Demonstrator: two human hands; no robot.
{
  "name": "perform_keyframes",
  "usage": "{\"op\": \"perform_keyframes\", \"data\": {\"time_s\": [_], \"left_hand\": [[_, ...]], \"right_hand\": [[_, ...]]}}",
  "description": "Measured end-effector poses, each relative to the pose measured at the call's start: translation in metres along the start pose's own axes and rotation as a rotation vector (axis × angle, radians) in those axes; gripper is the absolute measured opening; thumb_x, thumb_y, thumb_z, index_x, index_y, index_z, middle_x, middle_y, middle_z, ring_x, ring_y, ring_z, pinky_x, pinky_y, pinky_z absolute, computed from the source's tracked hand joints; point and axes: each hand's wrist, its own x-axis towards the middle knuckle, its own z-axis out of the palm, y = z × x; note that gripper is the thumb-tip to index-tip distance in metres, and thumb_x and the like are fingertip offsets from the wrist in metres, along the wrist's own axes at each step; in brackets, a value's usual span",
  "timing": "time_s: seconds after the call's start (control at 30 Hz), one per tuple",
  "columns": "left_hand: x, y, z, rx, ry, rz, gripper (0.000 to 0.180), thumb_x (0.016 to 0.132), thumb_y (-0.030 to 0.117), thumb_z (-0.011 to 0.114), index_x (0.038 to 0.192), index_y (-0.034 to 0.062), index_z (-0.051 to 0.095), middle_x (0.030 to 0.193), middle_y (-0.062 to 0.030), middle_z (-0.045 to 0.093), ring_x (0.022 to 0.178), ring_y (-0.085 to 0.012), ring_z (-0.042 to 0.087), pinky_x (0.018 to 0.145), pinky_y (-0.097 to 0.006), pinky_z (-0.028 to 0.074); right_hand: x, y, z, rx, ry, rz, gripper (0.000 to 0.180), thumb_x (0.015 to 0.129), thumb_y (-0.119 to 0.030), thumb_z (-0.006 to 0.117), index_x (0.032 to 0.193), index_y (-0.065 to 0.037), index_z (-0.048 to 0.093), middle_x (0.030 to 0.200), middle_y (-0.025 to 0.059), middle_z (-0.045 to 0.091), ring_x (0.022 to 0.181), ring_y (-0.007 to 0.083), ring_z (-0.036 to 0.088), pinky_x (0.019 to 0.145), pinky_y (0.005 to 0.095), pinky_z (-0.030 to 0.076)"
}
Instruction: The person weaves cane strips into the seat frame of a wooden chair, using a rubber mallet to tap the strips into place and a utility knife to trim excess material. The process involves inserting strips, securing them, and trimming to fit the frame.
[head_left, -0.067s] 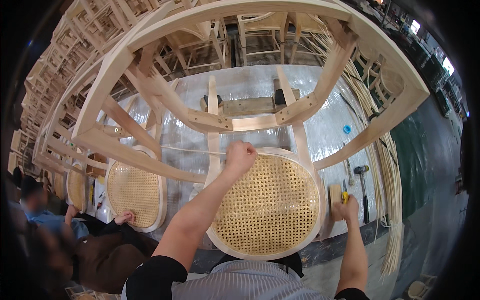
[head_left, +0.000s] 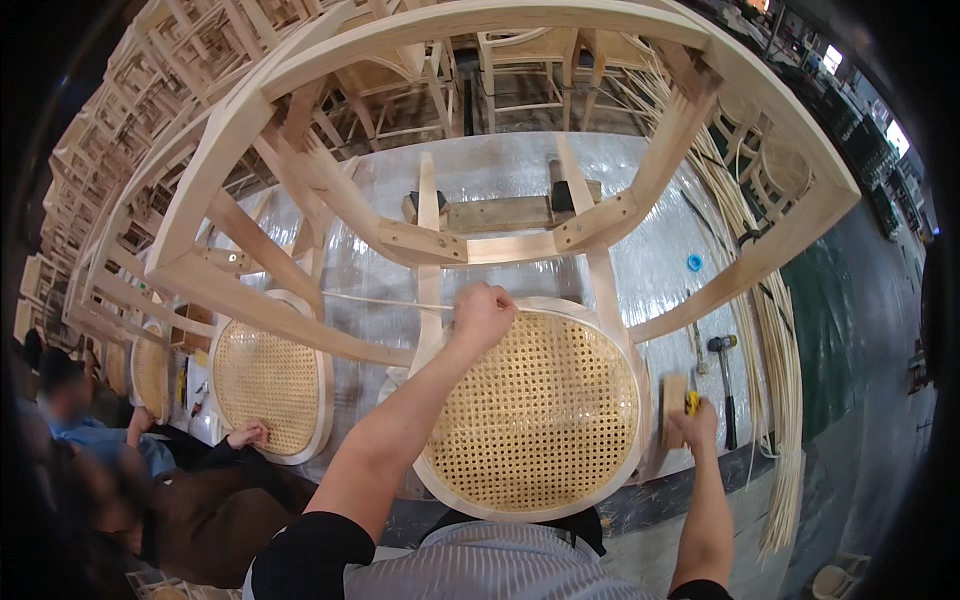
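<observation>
In front of me an upturned pale wooden chair frame (head_left: 508, 249) rests with its rounded cane backrest panel (head_left: 530, 410) toward my body. My left hand (head_left: 485, 315) is closed at the panel's far rim, pinching a thin cane strip (head_left: 385, 300) that trails off to the left. On the right, my right hand (head_left: 697, 425) has its fingers closed on the lower part of a small wooden block (head_left: 673, 398). A yellow-handled tool (head_left: 692, 402) shows right by the fingers, partly covered by them.
A hammer (head_left: 728, 385) and a bundle of long cane strips (head_left: 785, 400) lie to the right. A blue tape ring (head_left: 694, 262) sits on the plastic-covered table (head_left: 500, 170). At left, a co-worker's hand (head_left: 248, 435) touches another cane panel (head_left: 270, 380). Chair frames (head_left: 110, 150) are stacked behind.
My right hand has shifted slightly toward me, and the wooden block with it; more of the yellow-handled tool is covered. My left hand stays at the panel's rim.
</observation>
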Motion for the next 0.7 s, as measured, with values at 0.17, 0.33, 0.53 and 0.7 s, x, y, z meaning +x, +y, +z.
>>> {"op": "perform_keyframes", "data": {"time_s": [0.17, 0.33, 0.53, 0.7], "left_hand": [[-0.004, -0.012, -0.009, 0.029, 0.055, 0.002, 0.010, 0.082, 0.018, 0.080, 0.084, 0.0085, 0.080, 0.091, -0.0163, 0.070, 0.091, -0.0361, 0.071, 0.083, -0.048, 0.057], [-0.007, -0.016, -0.008, 0.009, 0.080, 0.046, 0.008, 0.081, 0.017, 0.078, 0.081, 0.0088, 0.079, 0.088, -0.0158, 0.070, 0.088, -0.0375, 0.070, 0.083, -0.050, 0.056], [-0.013, -0.006, -0.020, 0.054, 0.110, 0.064, 0.006, 0.082, 0.014, 0.078, 0.080, 0.0087, 0.078, 0.088, -0.0154, 0.069, 0.089, -0.0368, 0.069, 0.084, -0.050, 0.054], [-0.017, 0.018, -0.018, 0.054, 0.110, 0.129, 0.003, 0.083, 0.011, 0.076, 0.081, 0.0093, 0.076, 0.090, -0.0131, 0.066, 0.096, -0.0351, 0.065, 0.089, -0.050, 0.047]], "right_hand": [[-0.064, -0.024, -0.035, 0.426, 0.019, -0.118, 0.043, 0.080, -0.018, 0.089, 0.110, 0.003, 0.066, 0.098, 0.0108, 0.071, 0.087, 0.0201, 0.065, 0.080, 0.0359, 0.055], [-0.079, -0.192, -0.059, 0.768, -0.020, -0.417, 0.038, 0.090, -0.013, 0.085, 0.118, 0.002, 0.065, 0.105, 0.0045, 0.070, 0.092, 0.0124, 0.063, 0.083, 0.0304, 0.053], [0.034, -0.369, 0.041, 0.793, -0.105, -0.486, 0.041, 0.087, -0.024, 0.086, 0.113, 0.004, 0.070, 0.099, 0.0108, 0.076, 0.092, 0.0195, 0.071, 0.084, 0.0351, 0.056], [0.072, -0.390, 0.108, 0.752, -0.405, -0.278, 0.031, 0.085, -0.019, 0.087, 0.100, 0.004, 0.072, 0.084, 0.0117, 0.075, 0.069, 0.0217, 0.069, 0.065, 0.0386, 0.055]]}}
